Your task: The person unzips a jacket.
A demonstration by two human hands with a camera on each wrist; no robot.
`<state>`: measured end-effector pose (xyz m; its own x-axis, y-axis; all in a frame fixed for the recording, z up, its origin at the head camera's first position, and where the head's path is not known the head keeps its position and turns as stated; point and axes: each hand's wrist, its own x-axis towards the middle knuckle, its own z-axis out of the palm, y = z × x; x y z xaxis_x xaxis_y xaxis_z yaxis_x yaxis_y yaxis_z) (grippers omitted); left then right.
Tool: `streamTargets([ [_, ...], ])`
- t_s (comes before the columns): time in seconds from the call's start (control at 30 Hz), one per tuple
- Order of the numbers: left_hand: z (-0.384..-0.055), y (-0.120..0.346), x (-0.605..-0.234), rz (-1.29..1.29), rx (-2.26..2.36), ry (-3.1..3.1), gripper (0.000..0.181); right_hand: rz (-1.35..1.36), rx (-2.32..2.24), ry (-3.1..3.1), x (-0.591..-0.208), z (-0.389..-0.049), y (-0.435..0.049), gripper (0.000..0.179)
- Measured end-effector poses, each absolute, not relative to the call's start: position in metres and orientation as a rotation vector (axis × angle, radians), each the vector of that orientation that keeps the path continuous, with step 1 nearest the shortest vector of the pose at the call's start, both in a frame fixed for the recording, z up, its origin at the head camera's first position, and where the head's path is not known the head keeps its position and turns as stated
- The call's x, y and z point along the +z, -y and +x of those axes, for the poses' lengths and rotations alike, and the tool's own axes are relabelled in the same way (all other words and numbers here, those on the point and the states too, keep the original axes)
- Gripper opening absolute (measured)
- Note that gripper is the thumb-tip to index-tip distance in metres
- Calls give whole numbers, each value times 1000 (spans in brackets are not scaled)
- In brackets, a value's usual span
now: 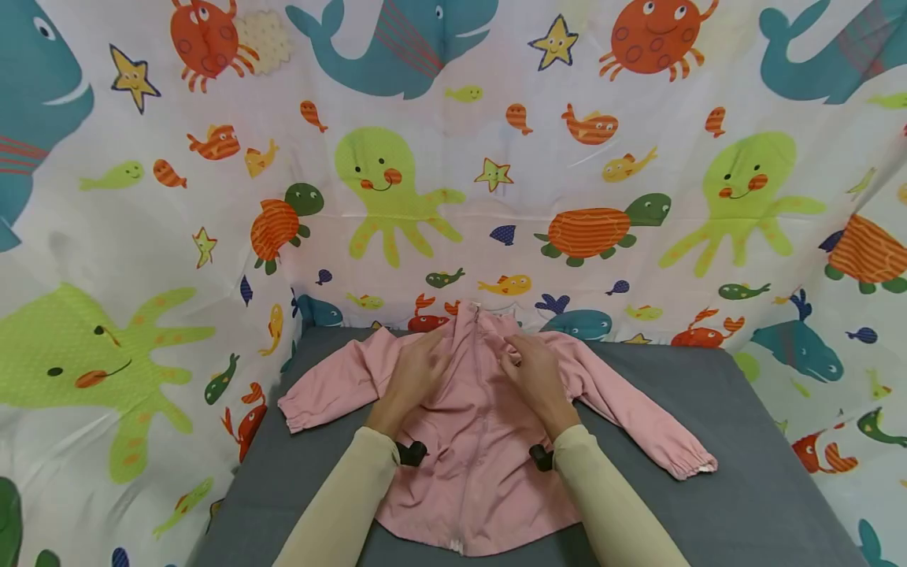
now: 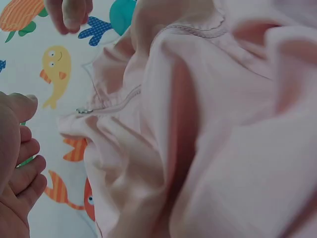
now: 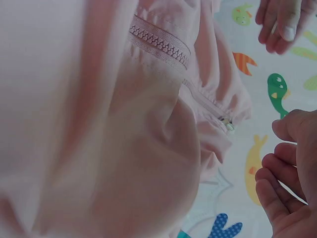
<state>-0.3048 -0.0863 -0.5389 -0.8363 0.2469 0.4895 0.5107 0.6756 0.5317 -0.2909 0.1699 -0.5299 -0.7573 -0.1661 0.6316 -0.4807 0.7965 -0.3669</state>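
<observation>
A pink zip-up jacket (image 1: pixel 432 496) lies spread out front side up, its sleeves stretched to both sides. Down its middle runs the zipper (image 1: pixel 473 461), with the metal zipper pull (image 3: pixel 227 123) near the collar in the right wrist view. My left hand (image 1: pixel 414 372) hovers over the jacket's upper left chest, fingers loosely bent and holding nothing. Opposite it, my right hand (image 1: pixel 536 374) is over the upper right chest, its fingers also relaxed and free of the fabric. Both wrist views show a gap between the bent fingers (image 2: pixel 29 168) and the cloth.
Under the jacket is a dark grey table (image 1: pixel 673 394). A white curtain (image 1: pixel 439 228) printed with sea animals hangs behind and along both sides, meeting the table's far edge. The collar overlaps the curtain's lower part. The right sleeve (image 1: pixel 648 421) reaches toward the table's right side.
</observation>
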Motion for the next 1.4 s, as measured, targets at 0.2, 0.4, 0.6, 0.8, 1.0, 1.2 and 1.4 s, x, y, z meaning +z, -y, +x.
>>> streamTargets([
  [0.2, -328, 71, -534, -632, -958, 2498, 50, 488, 757, 2424, -529, -310, -164, 25],
  [0.4, -354, 57, -534, -677, -917, 2486, 46, 488, 763, 2457, -530, -329, -159, 29],
  [0.6, -377, 47, -533, -725, -896, 2503, 49, 492, 750, 2432, -531, -345, -151, 31],
  [0.8, -396, 45, -532, -758, -821, 2524, 47, 492, 811, 2486, -535, -360, -139, 27],
  [1.0, -410, 37, -531, -796, -771, 2625, 45, 492, 806, 2522, -544, -376, -133, 13],
  [1.2, -441, 34, -560, -796, -728, 2655, 30, 484, 789, 2538, -551, -384, -135, 10],
  [1.4, -417, 31, -540, -740, -788, 2616, 23, 466, 762, 2527, -555, -384, -131, 15],
])
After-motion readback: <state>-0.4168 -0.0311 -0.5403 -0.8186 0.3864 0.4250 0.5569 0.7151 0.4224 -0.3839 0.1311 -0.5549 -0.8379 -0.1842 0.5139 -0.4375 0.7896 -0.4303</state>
